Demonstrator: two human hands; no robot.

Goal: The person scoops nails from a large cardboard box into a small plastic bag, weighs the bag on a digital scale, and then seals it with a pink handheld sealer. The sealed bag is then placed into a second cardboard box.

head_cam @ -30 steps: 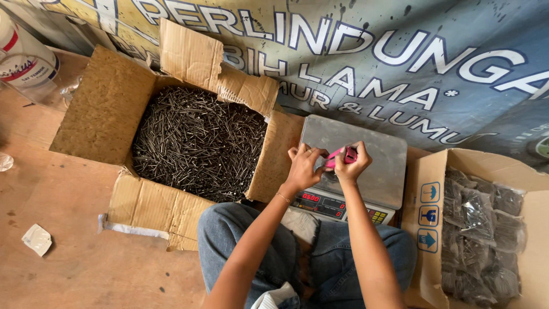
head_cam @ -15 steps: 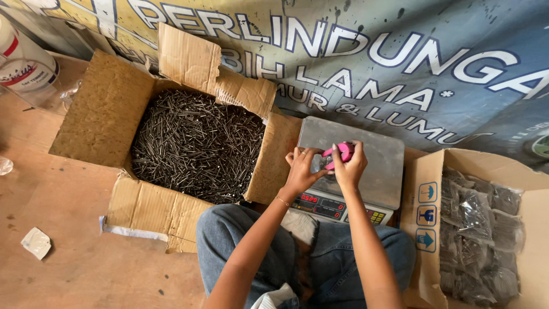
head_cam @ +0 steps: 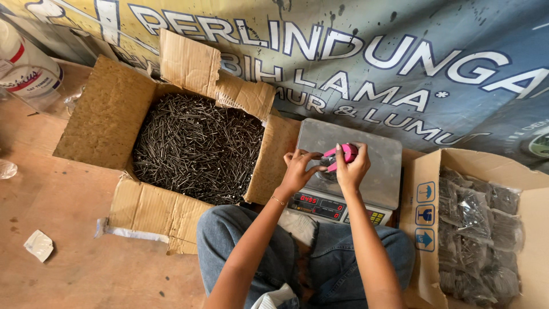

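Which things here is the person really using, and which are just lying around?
In use:
- left hand and right hand, both on the pink tool
- digital scale beneath them
- open box of loose nails
- box of bagged nails

Just lying about:
- crumpled paper scrap
- white bucket
- printed banner

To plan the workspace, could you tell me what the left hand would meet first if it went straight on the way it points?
The left hand points at the pink tool in the right hand, over the scale; it would likely meet that tool first.
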